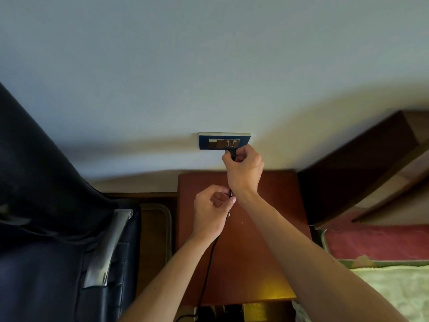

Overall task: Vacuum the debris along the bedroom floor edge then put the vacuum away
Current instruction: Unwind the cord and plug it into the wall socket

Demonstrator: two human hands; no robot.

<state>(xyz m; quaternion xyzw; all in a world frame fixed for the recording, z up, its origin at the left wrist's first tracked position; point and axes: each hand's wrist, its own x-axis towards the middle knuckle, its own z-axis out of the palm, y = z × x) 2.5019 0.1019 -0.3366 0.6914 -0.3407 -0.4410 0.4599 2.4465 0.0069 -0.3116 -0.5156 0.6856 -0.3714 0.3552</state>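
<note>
the right hand (243, 173) is closed around a black plug (232, 154) at the lower edge of the dark wall socket plate (205, 141), which sits on the pale wall (209, 66) above the far edge of the brown bench (267, 228). the left hand (212, 212) pinches the black cord (209, 263) just below, over the far part of the bench; the cord runs down past the bench's near edge. the vacuum itself is out of view. a dark chair (46, 217) stands left of the bench, a bed (383, 263) on the right.
</note>
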